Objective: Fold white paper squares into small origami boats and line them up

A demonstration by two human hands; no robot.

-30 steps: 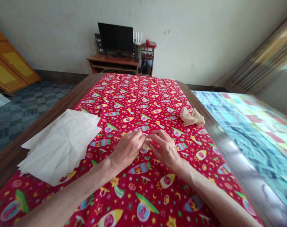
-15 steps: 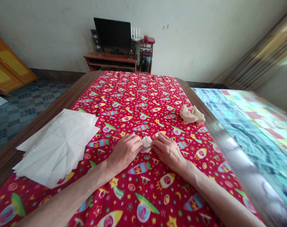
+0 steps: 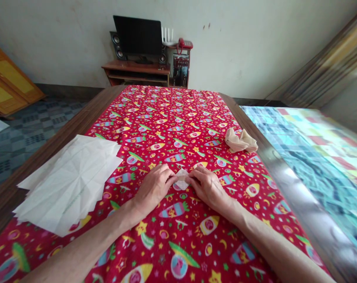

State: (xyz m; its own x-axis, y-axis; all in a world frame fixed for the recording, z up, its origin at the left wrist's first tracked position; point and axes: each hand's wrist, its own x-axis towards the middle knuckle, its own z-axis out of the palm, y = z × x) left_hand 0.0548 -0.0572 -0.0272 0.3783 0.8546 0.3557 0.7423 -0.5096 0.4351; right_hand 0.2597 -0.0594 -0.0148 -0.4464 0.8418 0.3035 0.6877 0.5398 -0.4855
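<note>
A small folded piece of white paper [image 3: 182, 180] lies at the middle of the red printed cloth, between my two hands. My left hand [image 3: 157, 184] pinches its left edge between thumb and fingers. On the opposite edge, my right hand [image 3: 207, 184] pinches it the same way. The paper looks roughly diamond-shaped, with a crease across it; its side corners are hidden under my fingertips. To the left rests a stack of creased white paper sheets [image 3: 75, 184]. A cream folded paper piece [image 3: 241, 140] stands on the cloth at the right.
The red cloth [image 3: 172, 129] covers a dark wooden table [image 3: 78, 127]. Beyond it, a monitor [image 3: 137, 37] with speakers stands on a small desk [image 3: 137, 68], beside a red telephone [image 3: 184, 44]. A bed [image 3: 302, 145] with a checked sheet adjoins on the right.
The small paper now lies flatter and more diamond-shaped, with its crease showing. Both hands keep their pinch at its sides. The view has tilted slightly.
</note>
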